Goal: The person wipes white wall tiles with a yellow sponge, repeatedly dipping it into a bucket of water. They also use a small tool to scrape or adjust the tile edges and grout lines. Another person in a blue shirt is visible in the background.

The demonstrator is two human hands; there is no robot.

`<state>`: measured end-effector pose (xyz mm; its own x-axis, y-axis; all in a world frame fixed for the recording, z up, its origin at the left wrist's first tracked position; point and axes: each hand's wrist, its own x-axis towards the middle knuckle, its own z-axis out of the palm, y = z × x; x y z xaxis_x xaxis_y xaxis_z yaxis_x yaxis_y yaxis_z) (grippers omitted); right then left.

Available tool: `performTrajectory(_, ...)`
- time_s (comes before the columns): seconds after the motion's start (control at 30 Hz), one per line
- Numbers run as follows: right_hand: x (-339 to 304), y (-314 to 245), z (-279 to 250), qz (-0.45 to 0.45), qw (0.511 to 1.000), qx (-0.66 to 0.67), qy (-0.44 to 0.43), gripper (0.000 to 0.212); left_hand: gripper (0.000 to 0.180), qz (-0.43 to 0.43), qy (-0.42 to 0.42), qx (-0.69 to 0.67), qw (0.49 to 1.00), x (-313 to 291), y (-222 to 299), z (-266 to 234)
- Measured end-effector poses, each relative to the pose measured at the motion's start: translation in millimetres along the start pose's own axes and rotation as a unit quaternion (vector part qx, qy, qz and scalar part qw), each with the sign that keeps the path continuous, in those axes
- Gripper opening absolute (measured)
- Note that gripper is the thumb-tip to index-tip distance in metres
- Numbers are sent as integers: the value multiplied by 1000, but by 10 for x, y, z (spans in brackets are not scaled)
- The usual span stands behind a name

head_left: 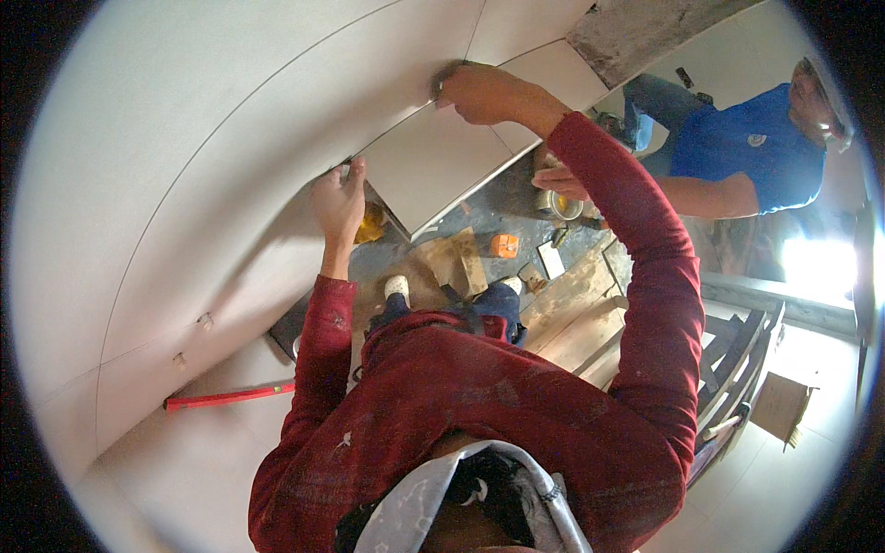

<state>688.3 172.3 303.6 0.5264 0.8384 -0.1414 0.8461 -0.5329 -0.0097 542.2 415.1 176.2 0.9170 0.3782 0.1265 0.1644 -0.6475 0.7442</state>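
Note:
My left hand (pixel 339 205) rests against the large pale wall tile (pixel 249 138), close to the near end of the ledge. Its thumb stands apart from the fingers, which are partly hidden against the tile. Farther off and to the right, my right hand (pixel 489 95) is closed at the seam where wall and ledge meet. Its fingers are bent, and a small dark patch shows by the fingertips; what they grip cannot be made out. Between the hands lies the pale ledge tile (pixel 429 166), with a front corner jutting toward me.
A person in a blue shirt (pixel 751 152) is at the right, one hand near a bucket (pixel 562 205). Below are an orange box (pixel 504 245), a white piece (pixel 550 260) and cardboard (pixel 452 260). A red level-like bar (pixel 230 397) lies left; a wooden rack (pixel 728 364) stands right.

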Motion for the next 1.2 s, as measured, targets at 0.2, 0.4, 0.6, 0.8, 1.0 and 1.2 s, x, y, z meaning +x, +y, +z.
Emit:
performTrajectory(0.2,-10,-51,-44,18,1000,9,-21,29,73,52,19,34,998,54,-54,22)
performTrajectory(0.4,12,-25,-22,3,1000,-18,-17,27,68,27,-29,6,999,16,114,-92)
performTrajectory(0.6,20,30,23,-23,999,18,23,27,68,79,5,42,996,26,208,-141)
performTrajectory(0.8,25,-18,-19,17,999,16,-31,33,71,39,-52,26,998,19,196,-160)
performTrajectory(1.0,-9,-43,-91,12,999,1,-44,35,67,69,-7,-26,997,19,106,-71)
performTrajectory(1.2,-1,-6,-4,-29,999,-3,17,23,73,92,-26,-16,995,35,10,-91)
